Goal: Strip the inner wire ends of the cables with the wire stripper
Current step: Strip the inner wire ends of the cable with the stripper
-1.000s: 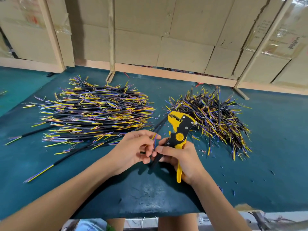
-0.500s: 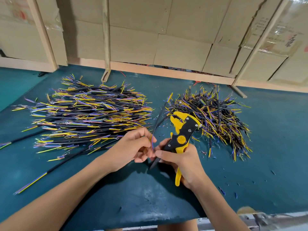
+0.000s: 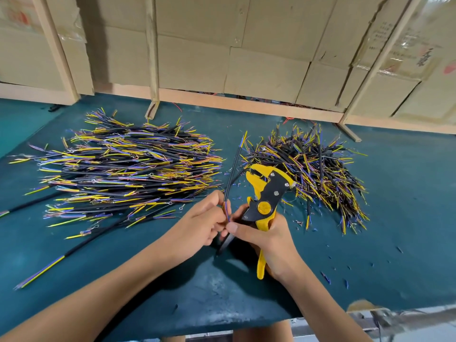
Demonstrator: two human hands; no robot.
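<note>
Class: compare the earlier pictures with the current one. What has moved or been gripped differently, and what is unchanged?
The black cable pinched by the left hand has swung upright, its far end now pointing away toward the boxes. The right hand keeps gripping the wire stripper, thumb beside the cable's near wires. Both cable piles and the green table are unchanged.

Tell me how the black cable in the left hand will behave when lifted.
The cable probably holds fairly stiff: it sticks up from the left hand with only a slight bend. It looks thin, so likely light. Its loose coloured wire ends seem floppier.
</note>
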